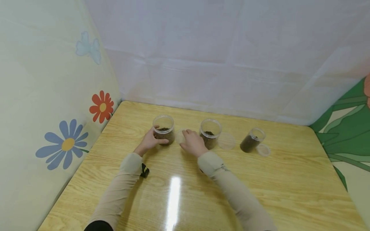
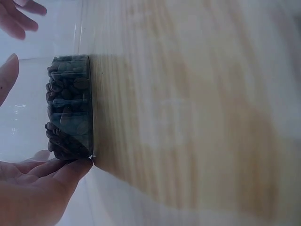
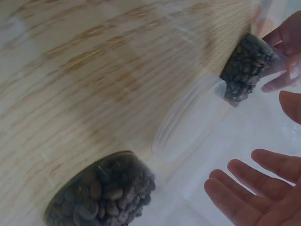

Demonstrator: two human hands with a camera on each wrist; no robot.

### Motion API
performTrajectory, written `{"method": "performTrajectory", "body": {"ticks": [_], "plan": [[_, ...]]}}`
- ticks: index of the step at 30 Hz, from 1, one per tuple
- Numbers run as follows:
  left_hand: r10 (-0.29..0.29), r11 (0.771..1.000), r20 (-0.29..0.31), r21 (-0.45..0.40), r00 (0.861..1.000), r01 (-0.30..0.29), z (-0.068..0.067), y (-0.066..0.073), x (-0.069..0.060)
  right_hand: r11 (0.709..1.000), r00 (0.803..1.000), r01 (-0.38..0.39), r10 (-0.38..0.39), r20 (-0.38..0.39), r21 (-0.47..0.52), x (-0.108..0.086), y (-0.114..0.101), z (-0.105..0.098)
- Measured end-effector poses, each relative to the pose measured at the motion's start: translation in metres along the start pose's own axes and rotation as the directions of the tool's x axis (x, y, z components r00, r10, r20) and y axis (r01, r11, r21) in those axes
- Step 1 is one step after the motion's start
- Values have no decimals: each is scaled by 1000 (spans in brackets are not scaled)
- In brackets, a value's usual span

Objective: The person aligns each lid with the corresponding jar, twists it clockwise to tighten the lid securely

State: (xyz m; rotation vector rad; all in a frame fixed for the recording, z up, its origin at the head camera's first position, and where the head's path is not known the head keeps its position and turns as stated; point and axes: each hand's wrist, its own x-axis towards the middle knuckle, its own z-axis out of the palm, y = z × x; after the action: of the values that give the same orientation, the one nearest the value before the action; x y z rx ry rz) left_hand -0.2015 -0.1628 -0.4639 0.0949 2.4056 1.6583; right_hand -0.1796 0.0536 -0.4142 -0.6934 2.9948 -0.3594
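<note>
My left hand (image 1: 150, 140) holds the side of a clear open jar (image 1: 171, 136) partly filled with coffee beans (image 2: 68, 108), its thumb across the front. To the right of that jar, my right hand (image 1: 193, 142) reaches over a flat translucent lid (image 1: 180, 137) on the table. In the right wrist view its fingers (image 3: 235, 200) are loosely extended above the lid (image 3: 188, 117), apart from it, holding nothing. Just beyond this hand stands a second open jar of coffee beans (image 1: 210, 136), nearest its wrist in the head view.
Another round lid (image 1: 226, 141) lies to the right of the second jar. Farther right stand a narrower, dark-filled jar (image 1: 251, 141) and a small lid (image 1: 263, 150). The wooden table (image 1: 277, 189) meets a white cloth backdrop (image 1: 179, 77) behind the jars.
</note>
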Motion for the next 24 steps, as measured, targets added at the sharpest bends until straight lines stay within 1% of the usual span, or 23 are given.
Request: {"method": "performTrajectory", "body": {"ticks": [4, 8, 9, 13, 16, 17, 20, 24], "plan": [[-6, 1000, 2, 10, 1000, 6, 0, 0, 0, 999, 999, -35, 35, 35, -11, 10, -1, 5], [-28, 1000, 10, 2, 1000, 28, 0, 4, -1, 997, 995, -71, 73, 71, -34, 18, -3, 8], [-32, 999, 11, -3, 999, 32, 0, 7, -2, 996, 993, -80, 83, 79, -37, 19, -3, 9], [-36, 999, 11, -4, 999, 36, -1, 25, -12, 994, 989, -102, 106, 107, -45, 26, -2, 14], [-29, 1000, 4, 6, 1000, 29, 0, 37, -20, 993, 988, -108, 112, 106, -45, 31, -1, 18], [-28, 1000, 2, 3, 1000, 28, 0, 39, -21, 993, 989, -108, 112, 101, -46, 33, -1, 19], [-19, 1000, 1, 3, 1000, 19, 0, 41, -24, 992, 988, -116, 120, 95, -47, 37, 0, 22], [-16, 1000, 11, -13, 1000, 16, 0, 39, -23, 991, 987, -124, 129, 95, -58, 42, 2, 27]]}}
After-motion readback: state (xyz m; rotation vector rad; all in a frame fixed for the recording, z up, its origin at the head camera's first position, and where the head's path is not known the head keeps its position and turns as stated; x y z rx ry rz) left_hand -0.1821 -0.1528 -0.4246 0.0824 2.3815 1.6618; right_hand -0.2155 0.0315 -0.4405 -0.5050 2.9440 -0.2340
